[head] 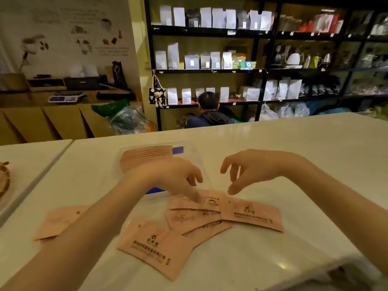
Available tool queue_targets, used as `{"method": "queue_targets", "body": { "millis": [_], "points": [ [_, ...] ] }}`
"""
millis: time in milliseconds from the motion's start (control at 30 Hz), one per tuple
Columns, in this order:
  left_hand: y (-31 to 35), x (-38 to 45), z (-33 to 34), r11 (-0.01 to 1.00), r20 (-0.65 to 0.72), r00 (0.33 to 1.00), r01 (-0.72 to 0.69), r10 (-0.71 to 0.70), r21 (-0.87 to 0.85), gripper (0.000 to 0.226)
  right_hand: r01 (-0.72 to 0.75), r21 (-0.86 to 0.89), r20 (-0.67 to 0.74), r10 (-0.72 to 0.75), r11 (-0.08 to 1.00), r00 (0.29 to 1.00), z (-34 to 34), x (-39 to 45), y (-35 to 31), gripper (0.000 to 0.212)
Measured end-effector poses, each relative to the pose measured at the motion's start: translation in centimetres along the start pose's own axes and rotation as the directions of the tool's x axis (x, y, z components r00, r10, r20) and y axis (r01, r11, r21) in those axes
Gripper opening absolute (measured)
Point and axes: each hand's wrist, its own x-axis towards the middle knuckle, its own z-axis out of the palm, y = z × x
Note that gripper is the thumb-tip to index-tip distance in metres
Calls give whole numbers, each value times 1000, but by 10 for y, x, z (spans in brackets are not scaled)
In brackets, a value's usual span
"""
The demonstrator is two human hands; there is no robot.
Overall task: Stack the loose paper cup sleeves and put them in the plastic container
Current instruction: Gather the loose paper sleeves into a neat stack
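Observation:
Several flat pink paper cup sleeves (251, 216) lie loose and overlapping on the white counter (315, 156); one more sleeve (60, 221) lies apart at the left, partly under my left forearm. A clear plastic container (189, 156) stands behind them and holds a stack of sleeves (147, 155) at its left side. My left hand (174, 175) reaches down with a fingertip touching the top sleeve (212, 201) of the pile. My right hand (252, 168) hovers just above the pile, fingers apart, holding nothing.
A second white table (31, 156) adjoins at the left with a woven basket (4, 179) at its edge. Beyond the counter a person (210, 116) crouches before black shelves (210, 71) of bags. A dark object (346, 276) sits at the near right corner.

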Motion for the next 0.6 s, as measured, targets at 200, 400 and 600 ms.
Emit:
{"method": "queue_targets", "body": {
  "millis": [200,400,600],
  "points": [
    [6,21,31,991,-10,1000,-12,13,133,62,-66,-56,109,72,996,991,32,-5,19,73],
    [2,24,35,990,-34,999,-17,22,137,59,-60,-97,60,66,993,996,45,-5,25,73],
    [6,24,37,993,-77,995,-59,67,100,58,-44,-81,37,47,996,998,48,-10,28,68]
  ]
}}
